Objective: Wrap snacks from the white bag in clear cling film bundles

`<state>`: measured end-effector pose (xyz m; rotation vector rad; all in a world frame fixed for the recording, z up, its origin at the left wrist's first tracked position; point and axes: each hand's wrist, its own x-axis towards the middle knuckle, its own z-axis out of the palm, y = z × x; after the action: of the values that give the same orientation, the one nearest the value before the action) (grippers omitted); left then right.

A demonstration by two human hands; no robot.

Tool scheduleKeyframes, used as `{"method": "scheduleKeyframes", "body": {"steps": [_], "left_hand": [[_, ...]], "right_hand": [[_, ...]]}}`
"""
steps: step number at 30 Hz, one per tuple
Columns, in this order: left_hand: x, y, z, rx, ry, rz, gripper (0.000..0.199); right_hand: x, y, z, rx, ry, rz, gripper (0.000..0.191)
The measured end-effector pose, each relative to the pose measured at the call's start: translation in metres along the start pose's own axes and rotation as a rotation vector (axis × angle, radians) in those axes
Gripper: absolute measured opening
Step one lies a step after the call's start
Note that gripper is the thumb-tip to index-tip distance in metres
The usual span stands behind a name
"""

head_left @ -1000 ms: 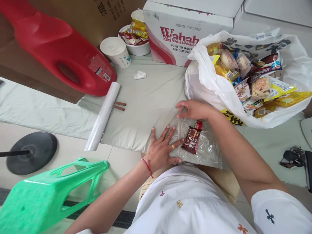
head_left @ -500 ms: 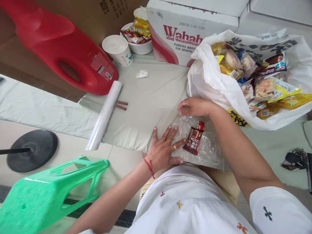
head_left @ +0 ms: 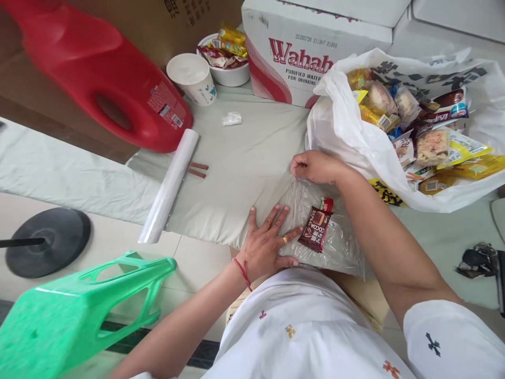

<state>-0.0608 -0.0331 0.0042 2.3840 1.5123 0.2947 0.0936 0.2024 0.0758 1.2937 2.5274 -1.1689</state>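
Observation:
A sheet of clear plastic film (head_left: 343,247) lies on the cloth-covered table close to my body. On it rest a brown snack packet marked COCOA (head_left: 314,230) and a small red and green packet (head_left: 326,204), partly covered by the brown one. My left hand (head_left: 265,241) is spread flat, palm down, at the film's left edge, its fingertips beside the brown packet. My right hand (head_left: 313,166) is closed at the film's far edge, pinching the film between thumb and fingers.
A roll of plastic film (head_left: 169,187) lies left, by two brown strips (head_left: 198,169). Behind stand a red jug (head_left: 106,79), a paper cup (head_left: 193,79), a bowl of packets (head_left: 231,76) and a carton (head_left: 292,58). A white bag of snacks (head_left: 331,121) sits right; a green stool (head_left: 59,316) is left.
The fingers of my right hand have closed together at the film's far edge, and the hand has shifted slightly away from my body. My left hand stays flat in place.

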Motion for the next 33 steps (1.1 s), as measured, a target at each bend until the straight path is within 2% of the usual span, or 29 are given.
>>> {"method": "scheduleKeyframes", "body": {"steps": [4, 8, 10, 13, 15, 16, 18, 21, 24, 27, 29, 31, 33], "left_hand": [[-0.002, 0.0, 0.0, 0.0, 0.004, -0.009, 0.079], [-0.015, 0.0, -0.001, 0.003, 0.026, -0.042, 0.078], [-0.022, 0.004, -0.006, 0.006, 0.095, -0.095, 0.069], [-0.02, 0.015, -0.021, 0.013, 0.348, -0.206, 0.042], [-0.005, 0.022, -0.033, -0.015, 0.482, -0.188, 0.031], [0.007, 0.025, -0.037, -0.044, 0.49, -0.132, 0.029], [0.034, 0.025, -0.041, -0.097, 0.385, -0.007, 0.031], [0.071, 0.014, -0.031, -0.067, 0.226, 0.003, 0.033], [0.087, -0.002, -0.016, -0.03, 0.161, -0.032, 0.04], [0.085, -0.011, -0.008, 0.027, 0.124, -0.107, 0.051], [0.081, -0.012, -0.007, 0.067, 0.087, -0.161, 0.058], [0.078, -0.011, -0.008, 0.093, 0.058, -0.182, 0.065], [0.077, -0.01, -0.008, 0.107, 0.039, -0.186, 0.073]], "right_hand": [[0.011, -0.008, 0.013, -0.279, 0.13, -0.117, 0.022], [0.024, -0.01, 0.033, -0.579, 0.148, -0.212, 0.03], [0.029, -0.007, 0.04, -0.64, 0.149, -0.252, 0.032], [0.038, -0.003, 0.047, -0.64, 0.154, -0.293, 0.033], [0.043, -0.004, 0.048, -0.571, 0.148, -0.301, 0.033], [0.045, -0.005, 0.047, -0.505, 0.148, -0.304, 0.033], [0.042, -0.008, 0.041, -0.315, 0.184, -0.311, 0.035], [0.012, -0.013, 0.03, 0.034, 0.307, -0.342, 0.042], [-0.049, -0.013, 0.033, 0.172, 0.422, -0.4, 0.046], [-0.114, -0.003, 0.066, 0.017, 0.515, -0.36, 0.046], [-0.147, 0.008, 0.097, -0.099, 0.433, -0.352, 0.048], [-0.168, 0.018, 0.123, -0.162, 0.361, -0.365, 0.048], [-0.176, 0.026, 0.133, -0.148, 0.369, -0.394, 0.048]]}}
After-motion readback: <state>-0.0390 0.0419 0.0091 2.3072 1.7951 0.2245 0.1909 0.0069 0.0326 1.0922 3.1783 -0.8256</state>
